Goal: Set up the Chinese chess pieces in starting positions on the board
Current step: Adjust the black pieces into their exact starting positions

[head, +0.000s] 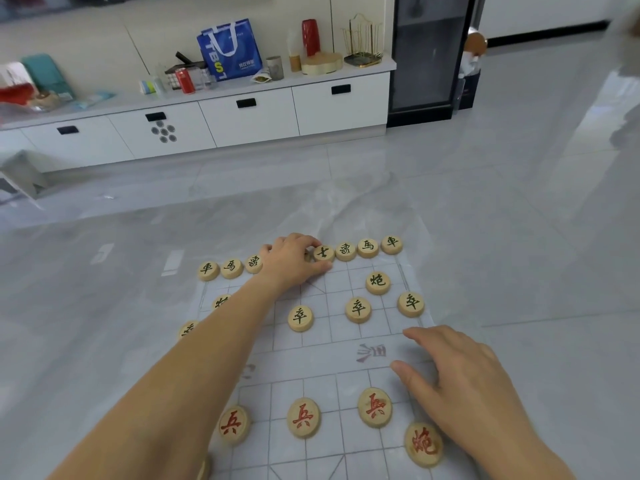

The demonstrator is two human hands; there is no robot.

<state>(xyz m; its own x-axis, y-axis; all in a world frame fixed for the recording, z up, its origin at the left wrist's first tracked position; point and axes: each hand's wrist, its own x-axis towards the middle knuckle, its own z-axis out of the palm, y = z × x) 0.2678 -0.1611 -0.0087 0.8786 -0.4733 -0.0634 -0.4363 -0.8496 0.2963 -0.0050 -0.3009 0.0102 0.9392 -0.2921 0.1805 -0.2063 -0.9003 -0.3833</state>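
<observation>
Left hand [294, 263] grips a round wooden piece [307, 255] on thin gridded board [311, 355].

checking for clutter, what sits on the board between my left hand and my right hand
In the head view, a black soldier piece lies between the left hand and the right hand; the rest of that stretch is bare board.

River band [311, 355] free; black soldiers [300, 318] beyond, red soldiers [303, 417] nearer.
</observation>
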